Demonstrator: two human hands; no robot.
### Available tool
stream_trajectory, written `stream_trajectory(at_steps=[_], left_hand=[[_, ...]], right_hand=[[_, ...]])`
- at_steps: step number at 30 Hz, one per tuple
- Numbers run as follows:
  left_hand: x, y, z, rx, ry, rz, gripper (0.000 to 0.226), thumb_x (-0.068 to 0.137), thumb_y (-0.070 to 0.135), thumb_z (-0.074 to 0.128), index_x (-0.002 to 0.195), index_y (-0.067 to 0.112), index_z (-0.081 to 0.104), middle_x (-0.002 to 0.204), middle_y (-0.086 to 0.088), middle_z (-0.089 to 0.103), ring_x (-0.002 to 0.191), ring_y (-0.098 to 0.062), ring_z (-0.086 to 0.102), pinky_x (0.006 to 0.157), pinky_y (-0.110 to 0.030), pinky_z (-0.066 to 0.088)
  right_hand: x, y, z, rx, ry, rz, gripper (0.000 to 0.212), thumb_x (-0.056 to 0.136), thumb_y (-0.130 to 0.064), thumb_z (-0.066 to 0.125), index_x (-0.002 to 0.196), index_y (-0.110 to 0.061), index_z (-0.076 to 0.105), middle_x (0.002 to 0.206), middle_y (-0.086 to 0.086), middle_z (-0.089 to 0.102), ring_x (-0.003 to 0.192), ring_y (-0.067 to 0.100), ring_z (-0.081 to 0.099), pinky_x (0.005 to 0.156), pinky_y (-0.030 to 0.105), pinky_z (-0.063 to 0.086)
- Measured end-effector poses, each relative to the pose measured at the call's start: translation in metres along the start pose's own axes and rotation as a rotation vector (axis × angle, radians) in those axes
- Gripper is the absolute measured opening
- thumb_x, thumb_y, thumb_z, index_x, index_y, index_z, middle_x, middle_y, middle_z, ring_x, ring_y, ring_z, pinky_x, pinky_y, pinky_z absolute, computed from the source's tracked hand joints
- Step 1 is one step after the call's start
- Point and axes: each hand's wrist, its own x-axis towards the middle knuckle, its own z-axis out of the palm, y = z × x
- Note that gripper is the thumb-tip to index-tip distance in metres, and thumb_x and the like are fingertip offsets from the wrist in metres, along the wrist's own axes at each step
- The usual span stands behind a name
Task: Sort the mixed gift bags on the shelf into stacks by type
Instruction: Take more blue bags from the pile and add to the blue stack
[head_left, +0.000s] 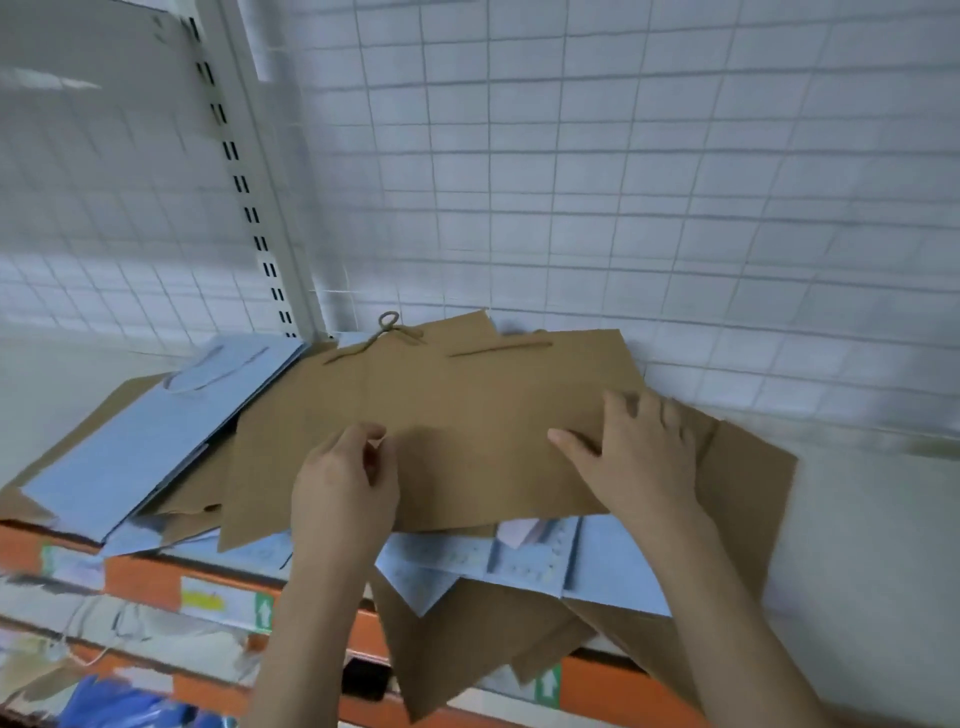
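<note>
Top bag (457, 415) overlies the pile — another stack (156, 431) lies left.

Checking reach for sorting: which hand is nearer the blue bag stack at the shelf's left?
Left. The left hand lies just right of the blue bag stack; the right hand is farther right.

At twelve o'clock I see a white wire grid panel (597, 182) forming the back wall, its lines smeared by blur. At ten o'clock a pale slotted upright post (244, 171) climbs, with paired dark slots down its face. At seven o'clock runs an orange shelf edge (140, 577) carrying a label with a yellow patch (202, 600) and a green arrow tag (264, 612). Lower, at eight o'clock, I make out something blue (119, 704), too blurred to identify.
</note>
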Motion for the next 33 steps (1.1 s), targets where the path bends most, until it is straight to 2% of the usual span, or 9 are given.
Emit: stream_trajectory(at_steps=[5,9,12,16,19,23,26,30,33], left_hand=[[0.017,-0.031,0.001,-0.023,-0.055,0.05,0.011,0.086,0.012,0.06,0.089,0.007,0.069,0.076,-0.012,0.065,0.071,-0.034,0.057,0.061,-0.033,0.042],[0.024,-0.048,0.002,-0.053,-0.057,0.084,0.011,0.085,0.012,0.059,0.086,0.005,0.068,0.077,-0.012,0.062,0.071,-0.035,0.056,0.065,-0.031,0.039],[0.031,-0.061,-0.006,-0.112,-0.029,0.025,0.012,0.086,0.01,0.06,0.09,0.002,0.067,0.082,-0.017,0.063,0.076,-0.039,0.057,0.065,-0.035,0.041],[0.032,-0.071,-0.025,0.212,-0.13,-0.293,0.041,0.089,0.036,0.055,0.114,0.004,0.056,0.124,-0.025,0.05,0.112,-0.043,0.042,0.093,-0.049,0.034],[0.029,-0.074,-0.039,0.272,-0.211,-0.428,0.067,0.082,0.055,0.053,0.123,0.003,0.044,0.129,-0.028,0.042,0.119,-0.044,0.036,0.098,-0.048,0.029],[0.03,-0.08,-0.042,0.06,-0.218,-0.404,0.083,0.076,0.043,0.07,0.134,-0.002,0.032,0.126,-0.034,0.041,0.115,-0.048,0.039,0.092,-0.05,0.035],[0.036,-0.082,-0.048,-0.219,-0.218,-0.496,0.095,0.068,0.034,0.08,0.138,-0.004,0.027,0.133,-0.026,0.042,0.12,-0.04,0.042,0.094,-0.044,0.038],[0.031,-0.076,-0.045,-0.464,-0.175,-0.481,0.084,0.074,0.025,0.077,0.138,0.001,0.029,0.133,-0.016,0.049,0.118,-0.031,0.049,0.089,-0.034,0.04],[0.027,-0.074,-0.044,-0.519,-0.136,-0.429,0.069,0.082,0.022,0.069,0.137,0.006,0.03,0.13,-0.012,0.052,0.114,-0.029,0.053,0.089,-0.035,0.041]], right_hand=[[-0.005,-0.012,0.001,0.033,-0.123,0.247,0.102,0.071,-0.081,0.042,0.142,-0.011,0.021,0.145,0.021,0.029,0.133,0.038,0.027,0.106,0.049,0.025],[-0.013,-0.023,0.0,0.034,-0.069,0.317,0.11,0.064,-0.081,0.051,0.144,-0.016,0.014,0.144,0.025,0.025,0.133,0.042,0.021,0.108,0.05,0.019],[-0.02,-0.02,0.001,0.076,0.025,0.337,0.108,0.065,-0.076,0.058,0.144,-0.014,0.017,0.143,0.021,0.031,0.131,0.038,0.031,0.105,0.047,0.028],[-0.033,-0.024,0.002,0.247,0.117,0.329,0.094,0.072,-0.062,0.064,0.143,-0.017,0.021,0.137,0.016,0.034,0.115,0.034,0.048,0.084,0.04,0.043],[-0.044,-0.029,0.01,0.271,0.155,0.318,0.088,0.074,-0.062,0.062,0.142,-0.021,0.023,0.137,0.014,0.033,0.114,0.034,0.049,0.08,0.037,0.041],[-0.052,-0.03,0.018,0.271,0.169,0.352,0.086,0.074,-0.064,0.059,0.142,-0.023,0.024,0.137,0.015,0.033,0.116,0.034,0.047,0.084,0.039,0.043],[-0.055,-0.026,0.016,0.286,0.186,0.366,0.085,0.074,-0.063,0.06,0.141,-0.024,0.027,0.138,0.015,0.035,0.116,0.034,0.048,0.086,0.041,0.044],[-0.06,-0.018,0.015,0.35,0.189,0.391,0.084,0.073,-0.062,0.061,0.14,-0.025,0.028,0.14,0.016,0.035,0.118,0.035,0.047,0.089,0.046,0.044],[-0.063,-0.014,0.017,0.406,0.192,0.406,0.083,0.072,-0.061,0.063,0.139,-0.026,0.03,0.138,0.016,0.037,0.118,0.036,0.046,0.091,0.046,0.042]])
